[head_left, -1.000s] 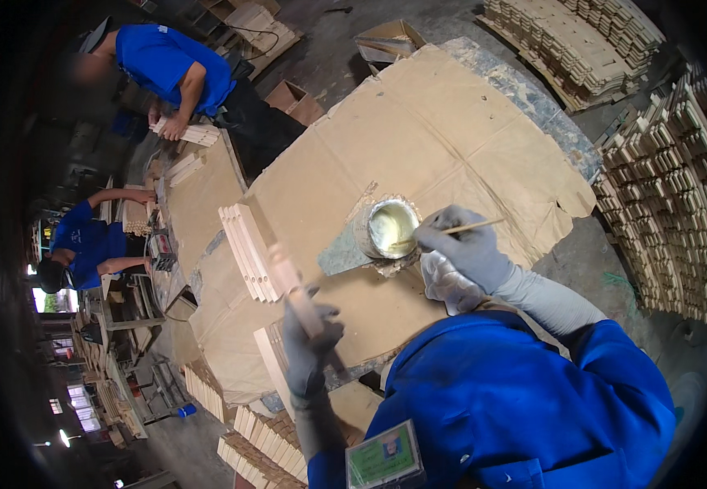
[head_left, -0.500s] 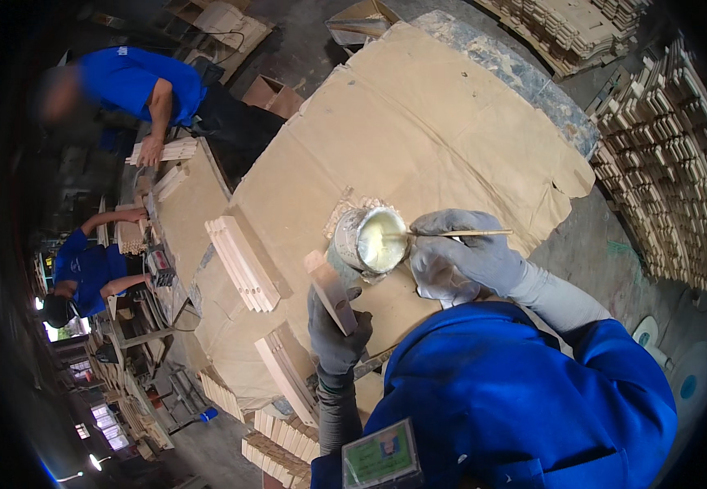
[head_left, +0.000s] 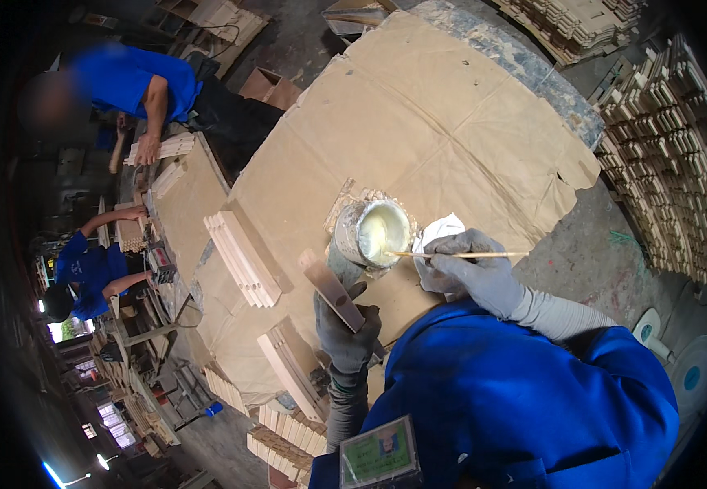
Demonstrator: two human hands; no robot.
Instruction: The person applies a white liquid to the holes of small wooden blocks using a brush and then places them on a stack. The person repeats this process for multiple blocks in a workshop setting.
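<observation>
Grey-gloved left hand [head_left: 345,330] closed around a short wooden block [head_left: 331,289], tilted, raised just beside a dented metal tin [head_left: 370,236] of pale glue. Gloved right hand [head_left: 472,269] pinching a thin stick [head_left: 459,255], tip resting at the tin's rim. Tin set on a cardboard-covered table [head_left: 451,130], white rag [head_left: 439,230] just behind the right hand. Stacked wooden strips [head_left: 243,259] lying further left; two co-workers [head_left: 138,85] at a neighbouring bench.
</observation>
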